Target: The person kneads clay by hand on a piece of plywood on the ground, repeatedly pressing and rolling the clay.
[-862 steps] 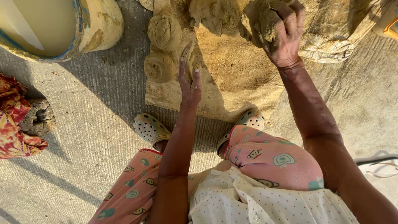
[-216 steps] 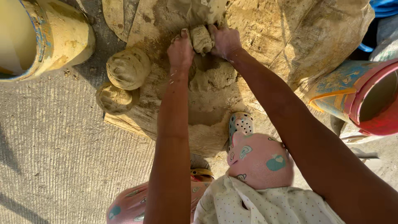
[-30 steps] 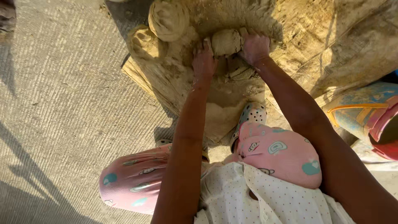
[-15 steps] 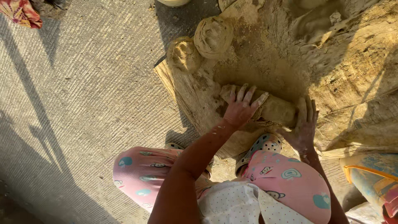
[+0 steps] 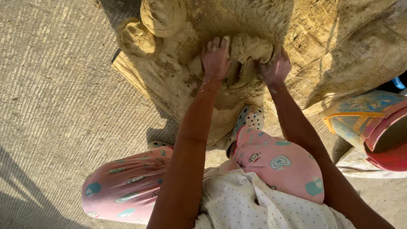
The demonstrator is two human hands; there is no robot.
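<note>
I pressed my left hand (image 5: 215, 57) and right hand (image 5: 275, 68) around the clay roll (image 5: 250, 47), grasping its two ends; it lay on the clay-smeared sack (image 5: 339, 46), near two finished clay lumps (image 5: 148, 25).

Outdoor ground of grey concrete floor (image 5: 63, 106) scored with fine parallel grooves running diagonally. Low, warm sunlight falls from one side, casting long dark shadows across the lower left of the floor. A mud-stained woven sack (image 5: 347, 46) lies spread over the floor at upper right. At the right edge stands a red and blue bucket (image 5: 373, 127), partly out of frame.
</note>
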